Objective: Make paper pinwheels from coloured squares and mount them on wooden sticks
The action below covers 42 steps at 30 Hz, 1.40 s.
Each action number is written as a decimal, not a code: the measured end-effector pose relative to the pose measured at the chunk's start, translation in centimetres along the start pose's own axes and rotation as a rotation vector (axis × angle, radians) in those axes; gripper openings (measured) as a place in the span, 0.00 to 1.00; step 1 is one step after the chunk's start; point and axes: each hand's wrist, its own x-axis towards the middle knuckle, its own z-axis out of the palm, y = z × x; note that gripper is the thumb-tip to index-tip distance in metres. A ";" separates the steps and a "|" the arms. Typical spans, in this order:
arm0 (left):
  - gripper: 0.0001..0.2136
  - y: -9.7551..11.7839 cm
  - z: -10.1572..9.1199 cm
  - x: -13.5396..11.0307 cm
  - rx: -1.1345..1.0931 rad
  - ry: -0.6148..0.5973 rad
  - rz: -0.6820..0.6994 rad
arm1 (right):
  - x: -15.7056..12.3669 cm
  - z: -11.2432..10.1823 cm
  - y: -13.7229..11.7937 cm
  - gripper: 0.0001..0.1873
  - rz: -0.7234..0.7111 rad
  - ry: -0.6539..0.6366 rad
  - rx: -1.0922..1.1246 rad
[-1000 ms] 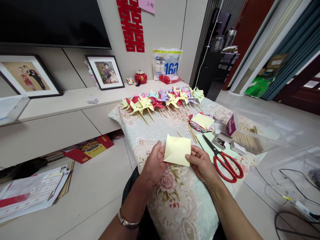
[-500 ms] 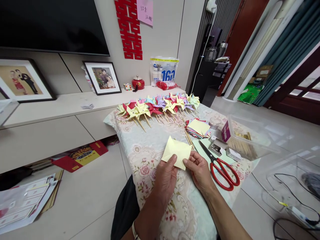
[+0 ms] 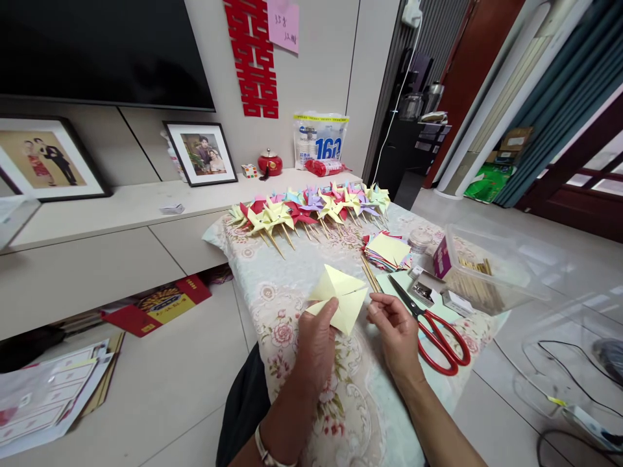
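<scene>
My left hand pinches the lower corner of a pale yellow square of paper, cut along its diagonals, and holds it up over the flowered tablecloth. My right hand hovers just right of the paper, fingers curled with thumb and forefinger close together, not touching the sheet. Red-handled scissors lie on the cloth right beside my right hand.
A row of finished paper pinwheels on sticks lies at the table's far end. A stack of coloured paper squares, loose wooden sticks, a clear plastic box of sticks and small boxes sit to the right. Cables lie on the floor at right.
My right hand has let go of the yellow paper and drawn slightly right. The left hand now holds the sheet alone, and its cut flaps have spread.
</scene>
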 end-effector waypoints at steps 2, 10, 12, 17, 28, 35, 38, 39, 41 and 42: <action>0.14 0.1 0.0 0.1 0.003 0.017 -0.005 | -0.2 -0.2 -0.2 0.06 -0.173 0.042 -0.155; 0.05 1.6 0.7 -0.7 0.072 -0.047 -0.023 | -0.4 0.8 -1.3 0.08 -0.579 -0.226 -0.506; 0.03 1.9 0.7 -0.9 0.101 -0.041 -0.016 | -0.4 0.9 -1.1 0.09 -0.573 -0.253 -0.533; 0.04 1.5 0.4 -0.4 0.098 -0.035 -0.029 | -0.4 1.0 -0.4 0.13 -0.612 -0.265 -0.560; 0.06 0.9 0.4 0.0 0.027 -0.083 -0.071 | -0.6 1.0 -0.4 0.13 -0.602 -0.337 -0.580; 0.06 0.9 0.3 -0.4 0.081 -0.143 -0.035 | -0.7 1.0 -0.7 0.08 -0.531 -0.360 -0.534; 0.05 1.0 0.2 -0.7 0.086 -0.154 -0.029 | -0.6 0.9 -1.1 0.07 -0.484 -0.366 -0.496; 0.05 1.0 0.2 -0.7 0.084 -0.154 -0.031 | -0.5 0.9 -1.2 0.07 -0.466 -0.366 -0.480; 0.06 0.9 0.1 -0.7 0.078 -0.161 -0.038 | -0.4 0.9 -1.4 0.07 -0.428 -0.363 -0.446; 0.07 0.7 0.1 -0.7 0.074 -0.165 -0.039 | -0.4 0.8 -1.5 0.06 -0.409 -0.361 -0.431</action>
